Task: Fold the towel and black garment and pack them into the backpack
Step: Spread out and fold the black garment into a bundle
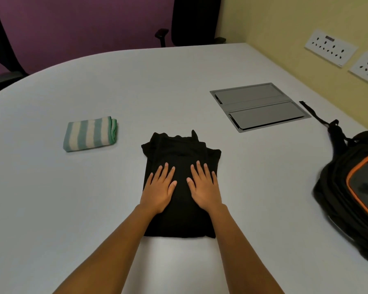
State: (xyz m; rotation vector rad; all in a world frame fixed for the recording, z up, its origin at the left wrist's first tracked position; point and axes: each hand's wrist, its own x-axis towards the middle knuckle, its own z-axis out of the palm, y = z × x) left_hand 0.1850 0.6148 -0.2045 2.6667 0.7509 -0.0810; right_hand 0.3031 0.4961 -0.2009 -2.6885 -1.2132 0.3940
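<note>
The black garment (180,151) lies folded into a tall rectangle in the middle of the white table (200,66). My left hand (159,187) and my right hand (203,185) rest flat on it, side by side, fingers spread and palms down, holding nothing. A green-and-white striped towel (90,133) sits folded into a small block to the left of the garment. The black backpack with orange trim (353,187) lies at the right edge of the table, partly out of frame; I cannot tell whether it is unzipped.
A grey metal cable hatch (259,106) is set into the table at the back right. A backpack strap (312,112) trails beside it. Wall sockets (330,47) are on the yellow wall, and a dark office chair (191,20) stands behind the table.
</note>
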